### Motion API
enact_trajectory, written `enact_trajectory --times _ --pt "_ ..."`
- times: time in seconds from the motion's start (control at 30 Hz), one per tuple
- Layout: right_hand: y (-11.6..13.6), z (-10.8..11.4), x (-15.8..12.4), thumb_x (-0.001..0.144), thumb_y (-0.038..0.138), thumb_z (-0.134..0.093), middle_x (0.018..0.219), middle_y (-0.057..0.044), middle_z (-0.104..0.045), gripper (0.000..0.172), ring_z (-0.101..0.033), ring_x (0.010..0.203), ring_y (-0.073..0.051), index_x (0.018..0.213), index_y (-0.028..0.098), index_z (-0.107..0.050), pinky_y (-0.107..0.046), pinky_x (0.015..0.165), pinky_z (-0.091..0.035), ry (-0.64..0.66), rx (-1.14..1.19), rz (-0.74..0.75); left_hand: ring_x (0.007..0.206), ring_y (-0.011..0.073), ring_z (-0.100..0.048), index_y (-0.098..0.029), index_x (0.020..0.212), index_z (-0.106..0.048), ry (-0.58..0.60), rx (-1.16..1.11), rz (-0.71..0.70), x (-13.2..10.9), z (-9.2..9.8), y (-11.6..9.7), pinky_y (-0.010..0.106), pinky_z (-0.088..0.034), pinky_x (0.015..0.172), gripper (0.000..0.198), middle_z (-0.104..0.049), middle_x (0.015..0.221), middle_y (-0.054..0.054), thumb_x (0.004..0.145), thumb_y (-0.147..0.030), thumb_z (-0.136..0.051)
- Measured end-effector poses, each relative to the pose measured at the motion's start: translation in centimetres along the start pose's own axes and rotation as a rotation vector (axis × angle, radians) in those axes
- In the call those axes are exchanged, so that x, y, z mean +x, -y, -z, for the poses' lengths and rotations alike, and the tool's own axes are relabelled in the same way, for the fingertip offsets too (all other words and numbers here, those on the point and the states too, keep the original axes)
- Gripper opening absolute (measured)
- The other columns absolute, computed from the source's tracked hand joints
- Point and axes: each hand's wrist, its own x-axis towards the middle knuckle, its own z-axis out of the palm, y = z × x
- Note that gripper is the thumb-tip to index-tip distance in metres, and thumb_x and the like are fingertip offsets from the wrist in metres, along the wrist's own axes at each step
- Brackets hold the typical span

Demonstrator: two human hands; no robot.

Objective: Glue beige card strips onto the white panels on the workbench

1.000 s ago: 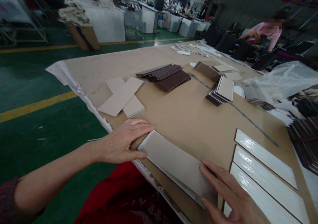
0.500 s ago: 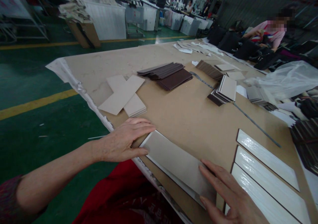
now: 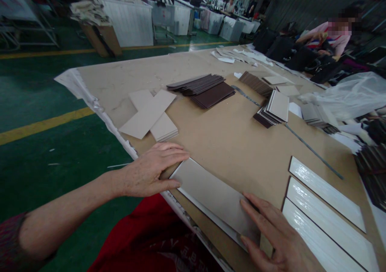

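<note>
A long beige board (image 3: 215, 191) lies at the near edge of the table, over a white piece whose rim shows along its near side. My left hand (image 3: 155, 169) is at its far left end, fingertips at one corner and thumb at the other. At the opposite end, my right hand (image 3: 279, 232) grips the board between thumb and fingers across its width. The end under the right palm is hidden. Several glossy white strips with dark edges (image 3: 328, 193) lie just right of that hand.
Crossed beige boards (image 3: 147, 115) lie beyond my left hand. Farther back are a fanned stack of dark brown panels (image 3: 211, 91) and a stack of beige-topped pieces (image 3: 277, 105). A thin grey strip (image 3: 313, 151) runs across the table (image 3: 223, 143). A person (image 3: 328, 39) sits at the far right.
My right hand has shifted very slightly left along the end of the beige board. The left hand stays in place, and the view has moved a little.
</note>
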Motion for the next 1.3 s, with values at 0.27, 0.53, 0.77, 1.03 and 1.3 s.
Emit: enact_trajectory --times 0.27,0.53,0.77,1.03,1.3 --pt "0.0 -0.5 0.2 0.090 0.024 -0.061 0.141 -0.013 -0.061 0.048 -0.065 0.122 -0.029 0.138 0.019 -0.062 -0.042 0.097 -0.061 -0.025 0.004 0.016 0.136 0.0322 -0.048 -0.023 0.141 -0.051 0.013 0.015 -0.006 0.3 0.2 -0.2 0.053 -0.042 0.111 0.055 -0.057 0.145 0.011 0.093 -0.045 -0.065" --pt "1.2 0.6 0.5 0.092 0.025 -0.061 0.147 -0.015 -0.056 0.049 -0.058 0.130 -0.030 0.140 0.016 -0.059 -0.050 0.107 -0.053 0.124 0.070 -0.084 0.135 0.0316 -0.048 -0.029 0.136 -0.056 0.014 0.037 0.003 -0.1 -0.3 0.3 0.051 -0.041 0.111 0.049 -0.057 0.144 0.006 0.091 -0.045 -0.067" --pt "1.8 0.9 0.7 0.093 0.025 -0.062 0.153 -0.017 -0.049 0.051 -0.049 0.138 -0.031 0.142 0.011 -0.057 -0.053 0.115 -0.044 0.208 0.119 -0.131 0.133 0.0314 -0.049 -0.026 0.133 -0.057 0.042 0.088 0.003 -0.1 -0.7 0.6 0.053 -0.037 0.112 0.046 -0.057 0.143 0.005 0.092 -0.046 -0.067" --pt "2.2 0.5 0.0 0.096 0.030 -0.059 0.156 -0.015 -0.045 0.053 -0.040 0.146 -0.031 0.146 0.014 -0.053 -0.055 0.120 -0.036 0.215 0.148 -0.154 0.134 0.0321 -0.048 -0.030 0.134 -0.055 0.029 0.105 0.001 -0.3 -1.1 1.1 0.054 -0.037 0.113 0.049 -0.057 0.142 0.004 0.089 -0.046 -0.068" --pt "2.5 0.5 -0.2 0.099 0.030 -0.057 0.159 -0.019 -0.040 0.051 -0.036 0.148 -0.031 0.145 0.008 -0.052 -0.052 0.122 -0.034 0.233 0.139 -0.140 0.132 0.0317 -0.050 -0.028 0.130 -0.057 0.021 0.098 0.031 0.0 -1.0 0.2 0.053 -0.038 0.112 0.042 -0.058 0.139 0.004 0.092 -0.045 -0.064"
